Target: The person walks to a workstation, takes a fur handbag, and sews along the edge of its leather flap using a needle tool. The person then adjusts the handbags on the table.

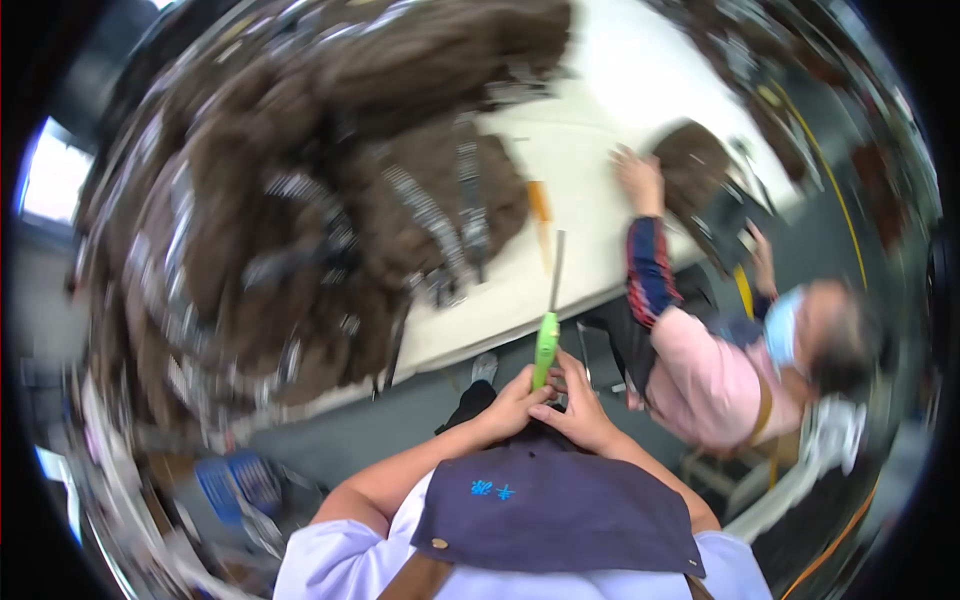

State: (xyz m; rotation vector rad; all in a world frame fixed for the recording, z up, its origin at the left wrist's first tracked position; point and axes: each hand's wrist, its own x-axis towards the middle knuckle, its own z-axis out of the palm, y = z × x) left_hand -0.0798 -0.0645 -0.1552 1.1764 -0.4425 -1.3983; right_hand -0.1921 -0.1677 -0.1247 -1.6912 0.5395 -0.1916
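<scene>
A tool with a bright green handle (pixel 546 345) and a long, thin metal shaft points up and away from my body. Whether it is a lighter or a screwdriver, I cannot make out. My left hand (pixel 512 402) is closed round the lower end of the handle from the left. From the right, my right hand (pixel 580 402) grips the same handle, its fingers curled. Both hands are in front of my dark apron (pixel 560 505), short of the table edge. Just beyond the shaft's tip lies an orange-handled tool (pixel 540 205) on the white table (pixel 480 325).
Brown furry pieces with shiny strips (pixel 420 200) are heaped over the table's left side. At right, a person in a pink top (pixel 715 385) reaches one hand (pixel 638 178) toward a brown furry piece (pixel 690 165). A blue container (pixel 238 485) stands at lower left. Motion blurs the edges.
</scene>
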